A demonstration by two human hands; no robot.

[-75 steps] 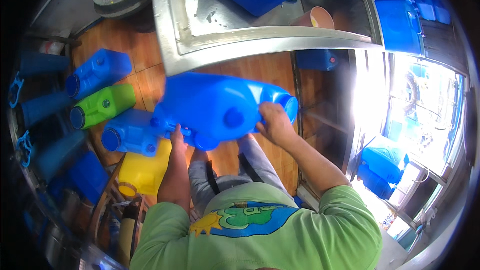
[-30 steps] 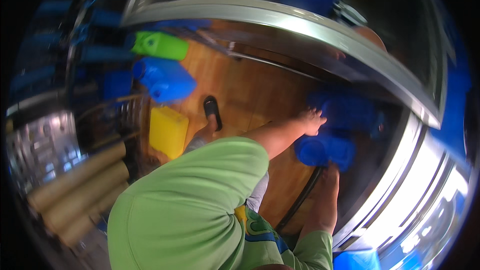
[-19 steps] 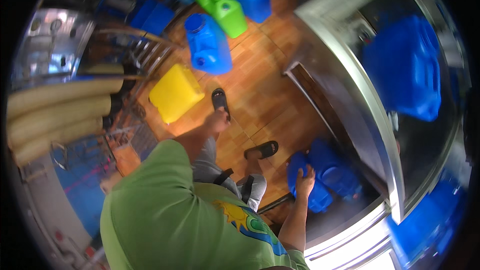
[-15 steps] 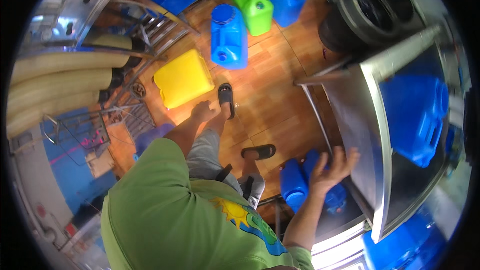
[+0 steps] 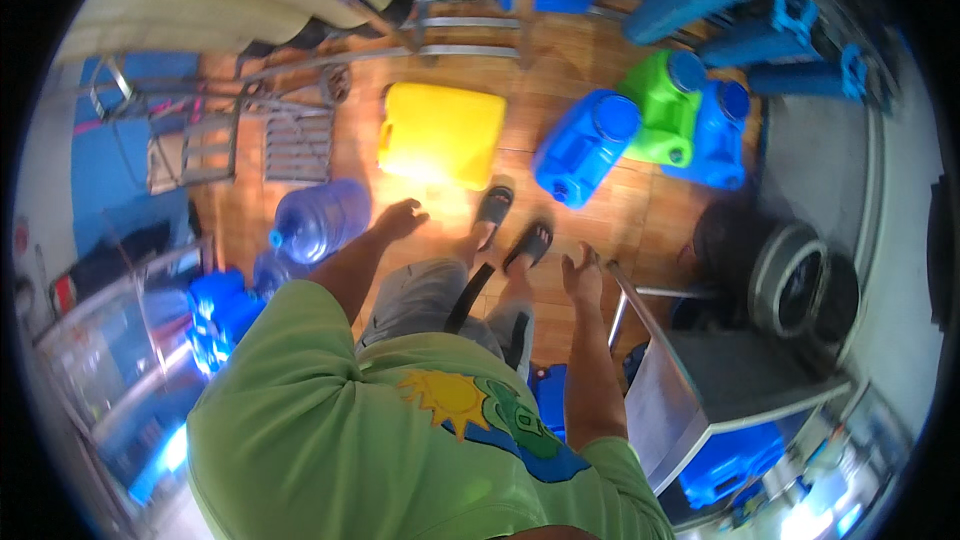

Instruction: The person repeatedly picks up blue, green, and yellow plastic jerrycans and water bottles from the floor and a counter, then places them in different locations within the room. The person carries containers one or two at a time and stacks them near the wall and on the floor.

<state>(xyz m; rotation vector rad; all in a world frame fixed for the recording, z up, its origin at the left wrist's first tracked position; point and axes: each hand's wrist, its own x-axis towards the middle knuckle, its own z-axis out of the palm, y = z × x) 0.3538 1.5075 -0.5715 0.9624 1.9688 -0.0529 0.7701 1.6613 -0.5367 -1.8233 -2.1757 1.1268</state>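
My left hand (image 5: 402, 219) hangs in the air with its fingers apart and nothing in it. Closest to it are the yellow jerrycan (image 5: 442, 135), lying on its side on the floor, and a clear bluish water bottle (image 5: 322, 219). My right hand (image 5: 582, 275) is also empty, its fingers spread, beside the corner of a metal-framed stand (image 5: 665, 340). Ahead of my feet a blue jerrycan (image 5: 580, 152) stands next to a green jerrycan (image 5: 662, 110) and another blue jerrycan (image 5: 722, 135). Neither hand touches any of them.
A dark round drum (image 5: 755, 275) is at the right, behind the stand, which has a blue container (image 5: 735, 465) inside. Blue cylinders (image 5: 690, 0) line the far right wall. Metal racks (image 5: 470, 20) and long cream tubes (image 5: 215, 0) are along the far left.
My view and body have turned right, so the jerrycans sit further right. My right hand has come away from the stand's side toward the front. My feet are closer together.
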